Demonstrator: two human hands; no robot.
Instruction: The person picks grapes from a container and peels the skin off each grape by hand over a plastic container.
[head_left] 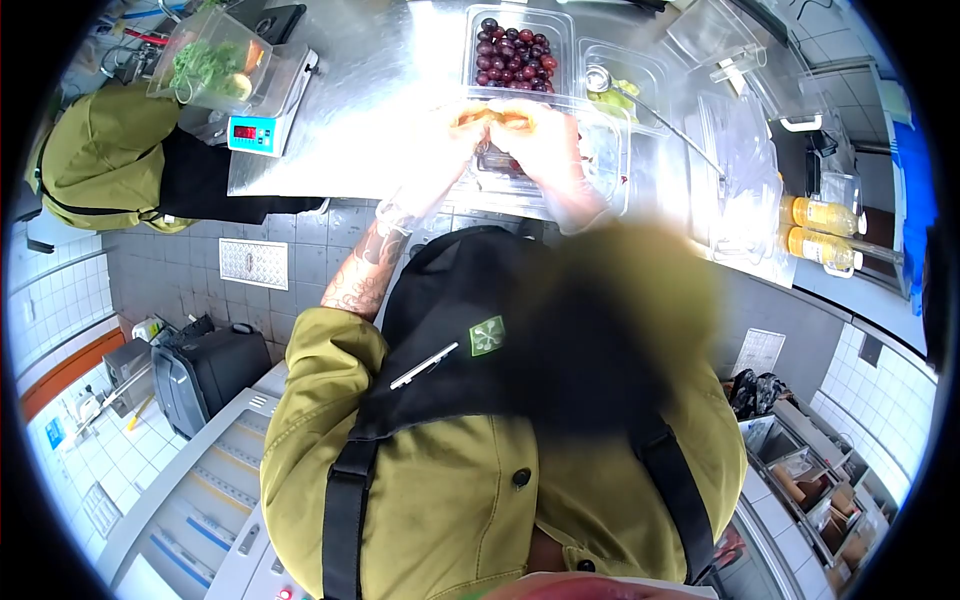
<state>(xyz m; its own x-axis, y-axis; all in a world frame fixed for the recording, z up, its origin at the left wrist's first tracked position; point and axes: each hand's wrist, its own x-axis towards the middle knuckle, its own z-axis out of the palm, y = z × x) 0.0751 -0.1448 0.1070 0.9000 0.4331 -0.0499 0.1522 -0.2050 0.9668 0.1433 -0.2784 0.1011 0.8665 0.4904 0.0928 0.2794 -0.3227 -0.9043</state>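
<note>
My left hand (471, 128) and my right hand (533, 138) are close together over a clear plastic container (622, 165) at the table's front edge. Strong glare washes out both hands. The fingers of each are bent in around something small and orange-brown between them, too bright to name. Dark red pieces lie in the container below. Just behind the hands, a clear tub holds dark red grapes (510, 58). Right of it, another clear tub (650, 75) holds pale green slices (612, 98) and a long-handled metal ladle (660, 125).
A scale (256, 134) stands at the left with a clear tub of leafy greens (200, 68) above it. Beside it is a co-worker in an olive top (105, 155). Stacked clear containers (735, 190) and yellow bottles (822, 215) are at the right.
</note>
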